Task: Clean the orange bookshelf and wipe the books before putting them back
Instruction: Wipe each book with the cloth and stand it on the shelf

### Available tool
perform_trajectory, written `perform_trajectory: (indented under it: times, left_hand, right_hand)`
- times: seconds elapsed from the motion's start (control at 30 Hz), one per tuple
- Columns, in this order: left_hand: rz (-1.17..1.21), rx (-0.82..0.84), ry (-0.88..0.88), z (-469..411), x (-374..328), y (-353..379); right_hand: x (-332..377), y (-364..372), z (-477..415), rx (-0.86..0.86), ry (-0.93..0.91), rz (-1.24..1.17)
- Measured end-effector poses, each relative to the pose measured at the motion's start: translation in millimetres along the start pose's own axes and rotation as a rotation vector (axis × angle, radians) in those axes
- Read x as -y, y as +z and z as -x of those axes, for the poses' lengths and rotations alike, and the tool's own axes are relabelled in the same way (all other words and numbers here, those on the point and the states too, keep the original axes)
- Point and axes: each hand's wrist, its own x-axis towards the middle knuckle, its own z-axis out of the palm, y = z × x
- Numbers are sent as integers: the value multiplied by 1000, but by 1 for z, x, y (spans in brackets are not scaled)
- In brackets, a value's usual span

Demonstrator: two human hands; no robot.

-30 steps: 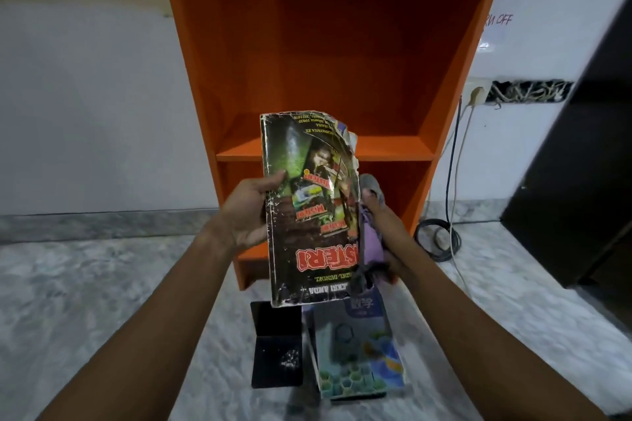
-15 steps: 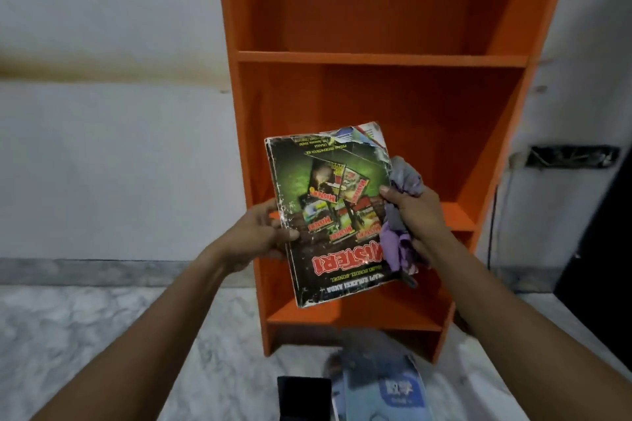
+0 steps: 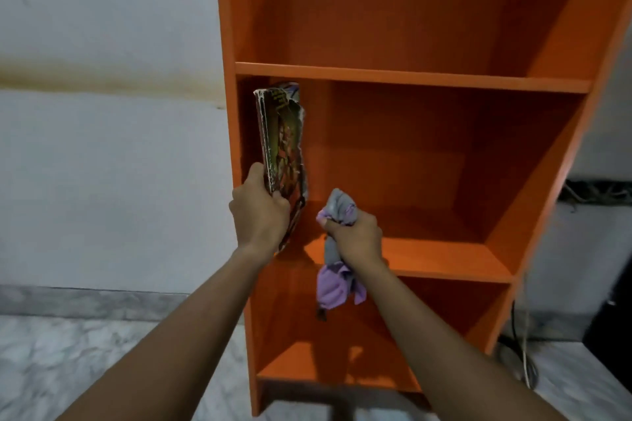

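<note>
The orange bookshelf [image 3: 410,75] stands against a white wall, its visible compartments bare apart from one book. My left hand [image 3: 260,212] grips the lower part of a worn book with a dark green cover [image 3: 282,140]. The book stands upright at the far left of the middle compartment, close to the shelf's left side panel. Whether its bottom edge rests on the board is hidden by my hand. My right hand [image 3: 355,232] holds a bunched grey and purple cloth [image 3: 333,284] in front of the middle shelf board, just right of the book.
A white wall with a yellowish stain band [image 3: 102,79] lies to the left. The marble floor [image 3: 68,369] runs below. Cables [image 3: 523,362] trail down at the shelf's lower right, beside a dark object [image 3: 612,311].
The book has turned from flat-facing to upright and moved into the left of the middle compartment, held by my left hand alone. My right hand came off the book with the cloth. The view rose.
</note>
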Motion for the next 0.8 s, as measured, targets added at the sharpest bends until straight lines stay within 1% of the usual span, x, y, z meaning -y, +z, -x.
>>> perform_trajectory:
  times: [0.13, 0.3, 0.43, 0.6, 0.67, 0.7, 0.8]
  left_hand:
    - [-95, -107, -26, 1, 12, 12]
    - [-103, -101, -72, 5, 16, 17]
    - [-36, -82, -121, 17, 24, 19]
    - [54, -118, -262, 52, 27, 13]
    - [60, -102, -293, 84, 25, 10]
    - [56, -68, -310, 109, 25, 10]
    - [35, 88, -341, 184, 29, 12]
  right_hand:
    - [2, 37, -6, 80, 32, -27]
    - [0, 56, -2, 102, 48, -30]
    - [-1, 49, 6, 113, 70, -42]
    - [0, 15, 27, 82, 69, -72]
    - [-5, -8, 46, 42, 65, -114]
    - [-15, -21, 60, 12, 77, -138]
    - [-55, -57, 106, -90, 141, -144]
